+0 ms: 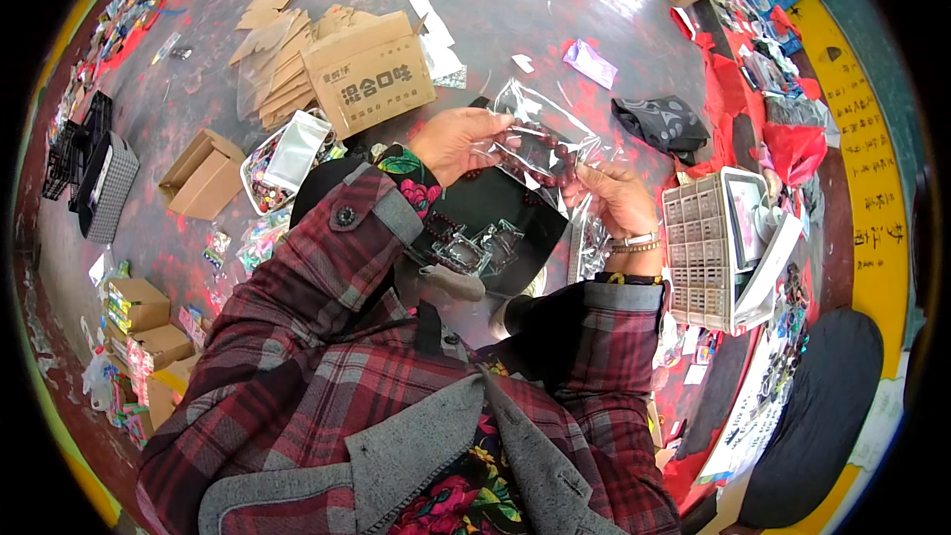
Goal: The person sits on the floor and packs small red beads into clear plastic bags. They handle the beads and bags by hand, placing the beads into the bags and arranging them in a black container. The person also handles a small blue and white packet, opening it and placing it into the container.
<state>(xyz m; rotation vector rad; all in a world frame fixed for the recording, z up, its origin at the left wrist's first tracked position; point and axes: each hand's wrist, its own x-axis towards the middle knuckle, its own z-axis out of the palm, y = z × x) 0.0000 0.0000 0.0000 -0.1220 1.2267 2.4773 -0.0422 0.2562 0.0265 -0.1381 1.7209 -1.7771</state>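
My left hand (454,142) and my right hand (616,196) both grip a clear plastic bag (548,122) raised in front of me. Inside the bag lies a string of dark brown beads (540,147). The left hand pinches the bag's left side. From below, the right hand holds its right end. Under the hands a black sheet (495,203) carries a few more bagged bead strings (475,248). Both arms wear red plaid sleeves, and a watch is on the right wrist.
A printed cardboard box (369,71) and flat cardboard pieces (277,59) lie ahead on the floor. A white basket (708,253) stands at the right, a small tray of packets (272,173) at the left. Small boxes (149,332) sit at lower left. A dark patterned cloth (662,124) lies at the right.
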